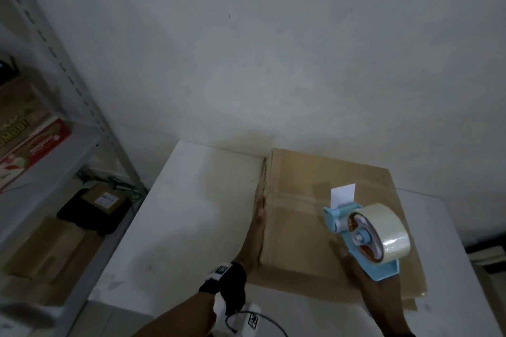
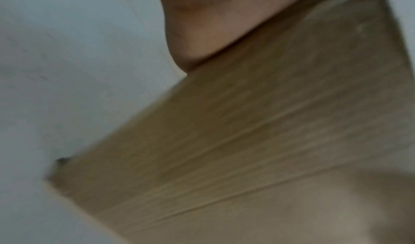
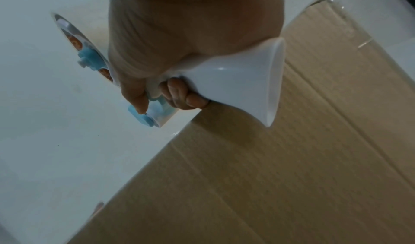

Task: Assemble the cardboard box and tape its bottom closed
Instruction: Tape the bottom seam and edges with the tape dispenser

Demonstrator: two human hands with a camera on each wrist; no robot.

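A brown cardboard box [image 1: 301, 230] lies on the white table [image 1: 191, 213] with its closed flaps facing up. My left hand [image 1: 256, 238] rests flat, fingers straight, against the box's left side; the left wrist view shows the palm [image 2: 213, 26] on the cardboard [image 2: 247, 141]. My right hand [image 1: 353, 265] grips the white handle [image 3: 235, 81] of a light-blue tape dispenser [image 1: 364, 235] carrying a roll of clear tape [image 1: 388, 230]. The dispenser is above the box's top, right of centre, blade end pointing away from me. The box [image 3: 269, 177] fills the lower right of the right wrist view.
Metal shelving [image 1: 68, 76] stands at the left with printed cartons [image 1: 30, 142] on it. Below it lie flat cardboard [image 1: 49, 252] and a black bag [image 1: 93, 210]. A plain wall rises right behind the table. A cable hangs from my left wrist strap [image 1: 227, 282].
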